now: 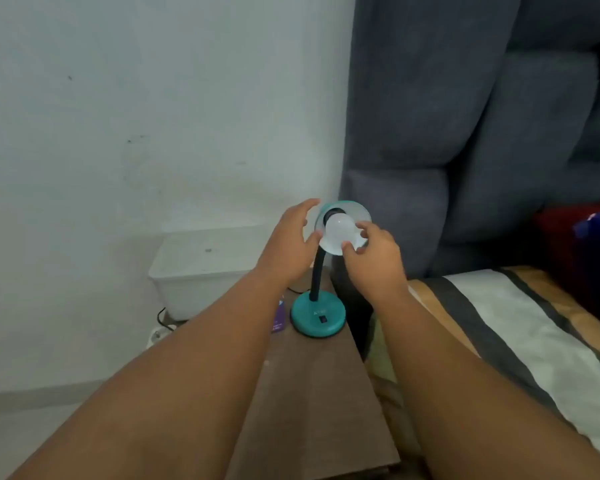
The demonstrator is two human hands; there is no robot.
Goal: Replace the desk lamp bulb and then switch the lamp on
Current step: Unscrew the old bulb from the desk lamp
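Note:
A teal desk lamp stands on a narrow brown bedside table (312, 393). Its round base (317, 315) carries a small black switch (323, 319), and a black flexible neck (317, 275) rises to the teal shade (359, 211), which faces me. A white bulb (340, 230) sits in the dark socket inside the shade. My right hand (374, 258) has its fingertips closed on the front of the bulb. My left hand (291, 237) is on the shade's left rim, thumb and fingers spread around its edge.
A purple packet (278, 315) lies left of the lamp base. A white lidded box (205, 268) sits by the wall, with a black cable and a socket strip (158, 336) below it. A grey padded headboard (465, 133) and striped bedding (534, 341) fill the right.

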